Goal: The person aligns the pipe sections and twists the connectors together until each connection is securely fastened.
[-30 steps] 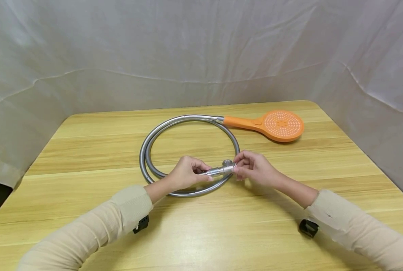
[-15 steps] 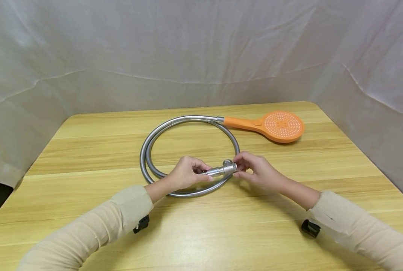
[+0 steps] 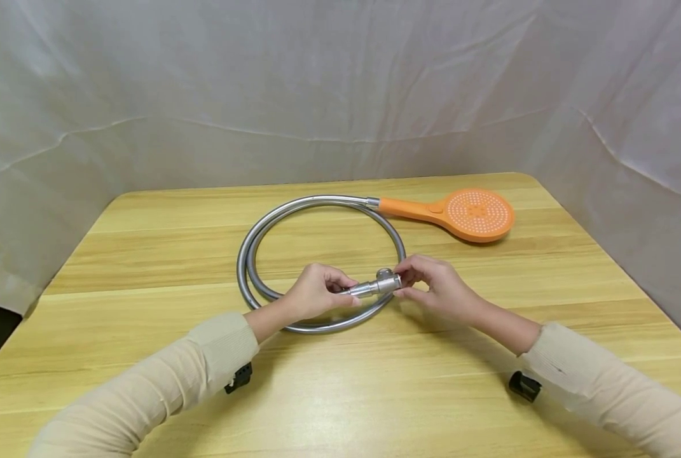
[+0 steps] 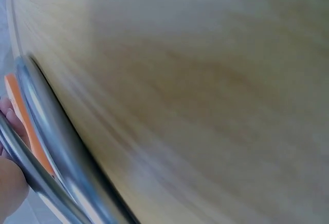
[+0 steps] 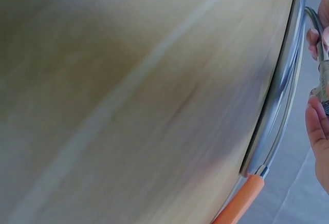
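Note:
My left hand (image 3: 308,296) pinches the chrome end connector (image 3: 363,290) of a flexible metal shower hose (image 3: 244,267) between thumb and fingers. Joined in line with that connector is a short chrome fitting (image 3: 385,282) with a round stub on its far side. The thumb and fingertips of my right hand (image 3: 436,285) pinch the fitting's right end. In the right wrist view, dark screw threads (image 5: 326,107) show at that end, by the fingertips. The hose lies coiled in loops behind and under the hands. Its other end meets the handle of an orange shower head (image 3: 477,215).
The shower head lies face up at the back right of the wood-grain table (image 3: 340,394). Pale cloth (image 3: 294,83) hangs behind the table and at its sides. A black wrist device (image 3: 239,378) sits under the left cuff and another (image 3: 524,386) under the right.
My right hand's fingers have shifted slightly and drawn in, so more of the fitting's right end shows. My left hand, the hose and the shower head have stayed in place.

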A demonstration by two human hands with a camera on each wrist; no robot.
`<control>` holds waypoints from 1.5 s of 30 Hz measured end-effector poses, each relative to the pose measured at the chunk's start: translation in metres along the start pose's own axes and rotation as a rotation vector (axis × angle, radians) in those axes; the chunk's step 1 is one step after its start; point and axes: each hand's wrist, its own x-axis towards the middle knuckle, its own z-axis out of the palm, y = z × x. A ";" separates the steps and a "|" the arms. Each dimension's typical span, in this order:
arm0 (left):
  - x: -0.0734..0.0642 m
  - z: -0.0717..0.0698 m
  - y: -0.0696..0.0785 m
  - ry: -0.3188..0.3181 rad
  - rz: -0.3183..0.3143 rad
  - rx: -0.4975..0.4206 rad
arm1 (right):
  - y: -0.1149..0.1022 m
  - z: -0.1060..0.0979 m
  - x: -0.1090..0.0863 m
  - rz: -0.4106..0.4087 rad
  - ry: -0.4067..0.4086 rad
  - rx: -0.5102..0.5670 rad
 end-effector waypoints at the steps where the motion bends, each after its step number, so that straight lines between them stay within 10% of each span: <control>1: 0.000 0.000 0.000 -0.001 -0.001 0.000 | 0.000 0.000 0.000 0.004 0.000 0.003; 45: -0.001 0.000 0.002 -0.004 0.003 0.015 | -0.004 -0.001 0.004 0.221 -0.084 0.090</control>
